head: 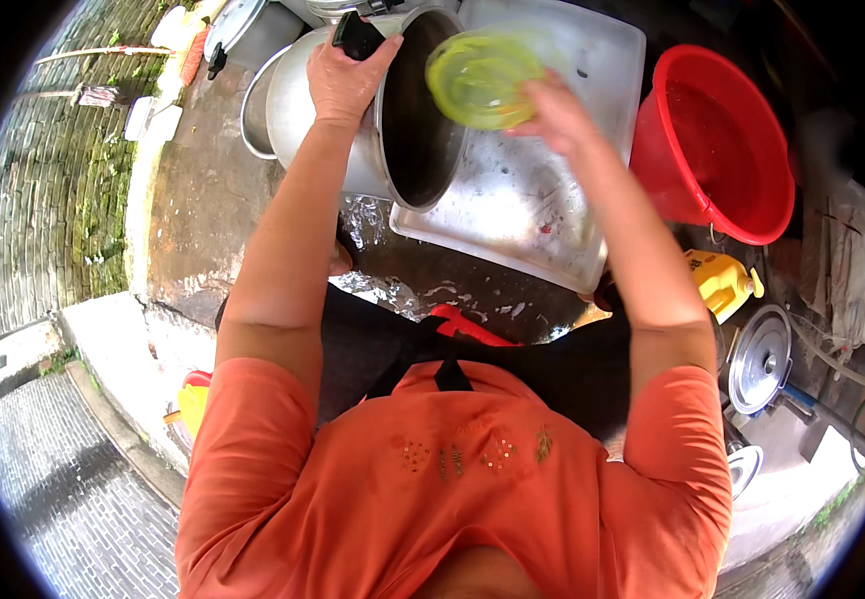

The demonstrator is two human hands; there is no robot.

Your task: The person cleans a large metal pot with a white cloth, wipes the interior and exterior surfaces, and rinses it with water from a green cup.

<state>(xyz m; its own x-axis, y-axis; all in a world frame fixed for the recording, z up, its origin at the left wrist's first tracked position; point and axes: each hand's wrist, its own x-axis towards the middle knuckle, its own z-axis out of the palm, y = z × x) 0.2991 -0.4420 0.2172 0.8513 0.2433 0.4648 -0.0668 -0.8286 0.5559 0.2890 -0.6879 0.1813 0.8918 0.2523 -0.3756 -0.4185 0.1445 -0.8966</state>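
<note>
A large metal pot (320,150) lies tipped on its side, its dark mouth turned to the right over a shallow pale tray (507,217). My left hand (346,78) grips the pot's black handle (358,36) at the upper side. In my right hand (563,112) is a translucent yellow-green plastic bowl (481,78), held by its right edge above the tray and beside the pot's mouth. The bowl is slightly blurred, and whether it holds anything cannot be told.
A red plastic bucket (709,217) with liquid stands right of the tray, near a yellow jug (720,281). Another lidded pot (252,45) is at the upper left. A metal lid (762,359) lies at the right. The ground (200,187) is wet in places.
</note>
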